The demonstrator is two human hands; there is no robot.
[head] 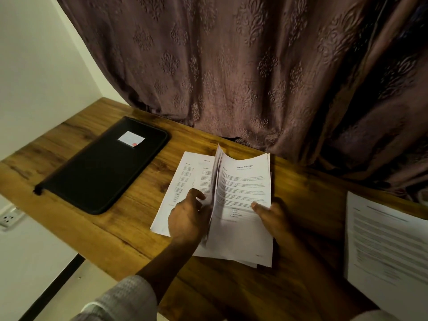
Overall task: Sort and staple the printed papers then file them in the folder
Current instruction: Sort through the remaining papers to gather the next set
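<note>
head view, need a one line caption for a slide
Left hand and right hand leaf through papers on a wooden desk, closed black folder to the left, another sheet at right.

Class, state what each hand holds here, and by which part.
The left hand holds lifted sheets of the printed papers near their lower edge; the right hand pinches their lower right side, thumb on top.

I see a wooden table beneath the left hand and right hand. Beyond both hangs a brown embossed curtain, its hem on the table's far edge. Left of the left hand, a white wall with a socket low down.
</note>
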